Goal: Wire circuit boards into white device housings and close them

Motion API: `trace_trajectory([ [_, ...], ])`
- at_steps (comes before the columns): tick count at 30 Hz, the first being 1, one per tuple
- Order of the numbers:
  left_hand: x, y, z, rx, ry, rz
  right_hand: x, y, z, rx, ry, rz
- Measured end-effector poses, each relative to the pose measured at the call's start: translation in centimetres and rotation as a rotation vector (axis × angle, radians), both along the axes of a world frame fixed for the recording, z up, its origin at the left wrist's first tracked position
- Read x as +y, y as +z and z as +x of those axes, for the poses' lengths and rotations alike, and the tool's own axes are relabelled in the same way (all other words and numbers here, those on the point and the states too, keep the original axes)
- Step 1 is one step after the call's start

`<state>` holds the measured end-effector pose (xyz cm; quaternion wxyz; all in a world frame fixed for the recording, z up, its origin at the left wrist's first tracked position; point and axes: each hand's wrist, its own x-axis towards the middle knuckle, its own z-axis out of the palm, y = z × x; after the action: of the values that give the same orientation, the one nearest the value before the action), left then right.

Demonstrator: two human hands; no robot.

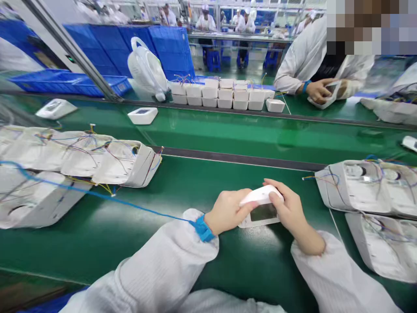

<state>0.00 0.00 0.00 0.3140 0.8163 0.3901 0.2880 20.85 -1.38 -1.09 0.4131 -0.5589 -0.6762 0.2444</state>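
Both of my hands grip a white plastic device with a dark display window point(263, 212), tilted just above the green bench. My left hand point(228, 210) closes on its left end, thumb along the white top edge. On the opposite end my right hand point(290, 209) is closed, its thumb pressed near the upper corner and fingers behind. The underside and the far fingers are hidden. A blue wrist strap point(203, 228) with a blue cord circles my left wrist.
Open white housings with loose wires stand left point(122, 163) and right point(355, 184). Beyond a dark rail, a green belt point(208, 134) carries a white unit with a screen point(143, 115). Small white boxes point(224, 93) are stacked behind. A co-worker's hand point(321, 91) holds a white part.
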Motion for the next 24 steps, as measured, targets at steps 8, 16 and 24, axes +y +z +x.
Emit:
trace_trajectory([
  [8,-0.3,-0.1,-0.1,0.016,-0.018,0.067,-0.3,0.3,-0.6,-0.075,-0.070,0.094],
  [16,-1.3,0.0,0.4,0.039,-0.042,0.106,0.7,0.7,0.3,-0.097,0.028,0.125],
  [24,-0.2,-0.6,0.1,-0.156,0.090,-0.070,1.1,-0.6,0.1,-0.049,-0.011,0.036],
])
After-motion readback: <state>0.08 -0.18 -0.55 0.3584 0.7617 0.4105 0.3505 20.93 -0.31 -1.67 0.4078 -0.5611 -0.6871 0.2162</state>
